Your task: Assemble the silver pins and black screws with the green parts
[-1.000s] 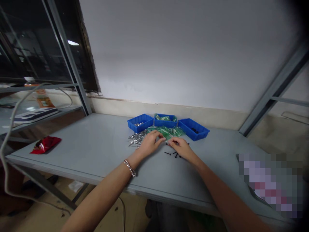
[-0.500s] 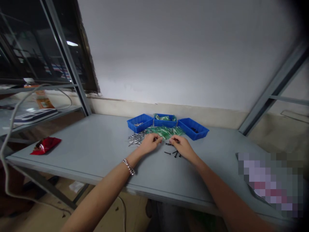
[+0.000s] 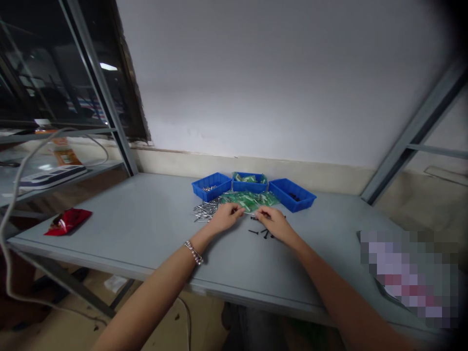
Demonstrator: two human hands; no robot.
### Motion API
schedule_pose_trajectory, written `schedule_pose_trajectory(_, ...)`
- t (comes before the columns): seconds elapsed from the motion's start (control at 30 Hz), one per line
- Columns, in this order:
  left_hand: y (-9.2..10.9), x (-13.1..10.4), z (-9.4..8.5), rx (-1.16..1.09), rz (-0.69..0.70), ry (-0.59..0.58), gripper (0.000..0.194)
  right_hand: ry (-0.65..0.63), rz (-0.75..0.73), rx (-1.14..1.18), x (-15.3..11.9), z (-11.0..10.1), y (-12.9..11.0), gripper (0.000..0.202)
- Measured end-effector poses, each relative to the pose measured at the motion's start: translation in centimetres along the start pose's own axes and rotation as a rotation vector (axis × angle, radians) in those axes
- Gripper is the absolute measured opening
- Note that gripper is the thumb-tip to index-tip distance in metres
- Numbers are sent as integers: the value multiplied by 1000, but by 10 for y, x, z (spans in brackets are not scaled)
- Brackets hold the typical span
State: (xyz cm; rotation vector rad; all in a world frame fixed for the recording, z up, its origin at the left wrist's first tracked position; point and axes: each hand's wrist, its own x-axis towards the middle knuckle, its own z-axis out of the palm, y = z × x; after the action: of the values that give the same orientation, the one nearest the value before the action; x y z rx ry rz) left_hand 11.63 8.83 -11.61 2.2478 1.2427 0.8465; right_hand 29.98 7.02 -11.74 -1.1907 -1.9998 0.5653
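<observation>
My left hand (image 3: 227, 218) is closed in a pinch above the table, beside a heap of silver nail-like pieces (image 3: 205, 210). Facing it, my right hand (image 3: 273, 222) also pinches, thumb against fingers. A thin pale piece (image 3: 249, 213) shows between the two sets of fingertips; its kind is too small to make out. Just behind the hands lie green plastic bags (image 3: 243, 199) with white marks. Several black screws (image 3: 253, 232) are scattered below and beside my right hand, which partly hides them.
Three blue bins stand at the back: one with small silver pieces (image 3: 211, 186), one with green packets (image 3: 250, 185), one with dark pieces (image 3: 292, 195). A red wrapper (image 3: 68, 222) lies at left on the grey table (image 3: 146, 219). A blurred-out item (image 3: 405, 278) lies at right.
Both hands hold nearly the same place and stay pinched. A thin pale piece between the fingertips shows more plainly now. The bins and heaps have not moved.
</observation>
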Motion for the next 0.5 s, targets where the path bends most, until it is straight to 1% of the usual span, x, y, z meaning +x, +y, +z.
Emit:
schedule_pose_trajectory(0.07,2,-1,1,8,7,-46,32,55,8,7,0,-2,0,21)
schedule_pose_trajectory(0.13,2,0,2,0,19,-39,32,76,7,12,0,-3,-1,22)
schedule_pose_trajectory(0.2,1,1,1,-20,27,15,32,41,-3,20,0,-2,-1,21)
schedule_pose_trajectory(0.27,-2,2,0,-33,26,73,33,-34,-24,25,0,0,0,21)
schedule_pose_trajectory(0.33,-4,2,-1,-32,32,94,33,-87,-40,15,0,1,0,20)
schedule_pose_trajectory(0.4,-5,2,-2,-28,46,64,32,-74,-42,-1,0,2,1,19)
schedule_pose_trajectory(0.5,-5,1,-1,-32,62,-51,32,20,-32,-6,1,0,1,21)
